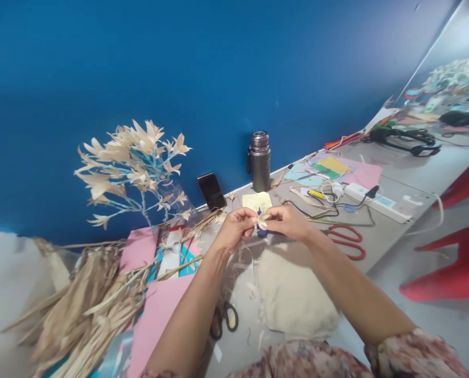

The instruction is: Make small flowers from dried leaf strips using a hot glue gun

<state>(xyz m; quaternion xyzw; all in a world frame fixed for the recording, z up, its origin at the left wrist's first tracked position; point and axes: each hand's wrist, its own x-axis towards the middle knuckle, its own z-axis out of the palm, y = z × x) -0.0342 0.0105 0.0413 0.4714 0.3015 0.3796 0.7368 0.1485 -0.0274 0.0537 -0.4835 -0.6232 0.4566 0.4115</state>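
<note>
My left hand point(240, 227) and my right hand point(285, 220) meet above the table, fingertips pinched together. Between them is a small pale husk petal piece point(263, 221), gripped from both sides; its exact shape is partly covered by the fingers. Just behind and below the fingers sit a small dark blue object point(262, 232), mostly hidden, and a yellowish pad point(257, 200). Under my right forearm lies a beige folded cloth point(297, 294). Red-handled scissors point(348, 241) rest beside that forearm, and black-handled scissors point(224, 319) lie near my left forearm.
Pale husk flowers point(136, 168) stand at left, above dried husks point(85, 299) and pink sheets point(161, 304). A phone point(211, 191) leans on the blue wall near a dark flask point(260, 163). Cables, a white power strip point(378, 202) and red chairs point(455, 262) are at right.
</note>
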